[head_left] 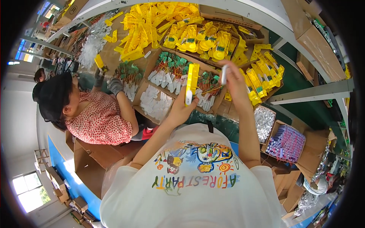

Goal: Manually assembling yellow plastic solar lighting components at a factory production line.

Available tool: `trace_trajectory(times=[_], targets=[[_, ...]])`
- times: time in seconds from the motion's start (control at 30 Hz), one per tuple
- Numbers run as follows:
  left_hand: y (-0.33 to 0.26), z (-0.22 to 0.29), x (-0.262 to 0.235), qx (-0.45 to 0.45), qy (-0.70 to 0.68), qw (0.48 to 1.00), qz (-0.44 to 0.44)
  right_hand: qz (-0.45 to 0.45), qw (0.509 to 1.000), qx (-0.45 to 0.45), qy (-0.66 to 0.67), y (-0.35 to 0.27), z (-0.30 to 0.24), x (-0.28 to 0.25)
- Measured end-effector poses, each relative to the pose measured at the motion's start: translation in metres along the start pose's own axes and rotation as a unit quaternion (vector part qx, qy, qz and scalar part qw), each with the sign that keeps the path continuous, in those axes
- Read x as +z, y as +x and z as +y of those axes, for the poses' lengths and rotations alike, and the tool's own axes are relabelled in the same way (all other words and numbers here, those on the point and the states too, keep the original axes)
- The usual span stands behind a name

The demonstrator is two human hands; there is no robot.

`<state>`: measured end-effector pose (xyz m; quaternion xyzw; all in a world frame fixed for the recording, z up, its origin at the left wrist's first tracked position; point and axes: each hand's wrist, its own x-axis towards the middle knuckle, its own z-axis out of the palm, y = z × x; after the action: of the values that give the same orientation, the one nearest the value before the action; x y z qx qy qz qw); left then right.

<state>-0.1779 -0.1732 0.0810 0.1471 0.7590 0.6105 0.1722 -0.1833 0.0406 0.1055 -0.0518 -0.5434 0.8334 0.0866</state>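
My left hand (181, 110) grips a long yellow plastic housing (193, 76) held upright, with a white part (189, 97) at its lower end. Raised to the right of it, my right hand (236, 84) pinches a small white plastic piece (224, 74), apart from the housing. Below and behind the housing are trays of small green circuit boards (171, 60) with wires and white parts. A box of loose white plastic pieces (155, 102) stands just left of my left hand. Right of my right hand lie yellow housings (262, 81) with green boards inside.
A co-worker's gloved hands (115, 86) work at my left with a yellow piece (99, 61). Yellow housings (142, 28) are heaped at the back. A box of silvery parts (264, 123) and a box of purple cylinders (286, 142) stand at right, near a metal frame (315, 93).
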Motion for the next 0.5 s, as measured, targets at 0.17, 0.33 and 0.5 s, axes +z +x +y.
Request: trace_trajectory(times=[0.17,0.33,0.5], targets=[[0.002,0.001,0.016,0.069,0.14,0.987,-0.024,-0.004,0.996,0.026,-0.09,0.0,0.011,0.027],[-0.004,-0.002,0.022,0.105,0.163,0.981,-0.015,0.128,0.942,-0.062,-0.303,0.01,0.016,0.026],[0.005,-0.007,0.001,0.06,0.078,0.988,-0.115,-0.045,0.876,-0.147,-0.457,0.017,-0.004,0.018]])
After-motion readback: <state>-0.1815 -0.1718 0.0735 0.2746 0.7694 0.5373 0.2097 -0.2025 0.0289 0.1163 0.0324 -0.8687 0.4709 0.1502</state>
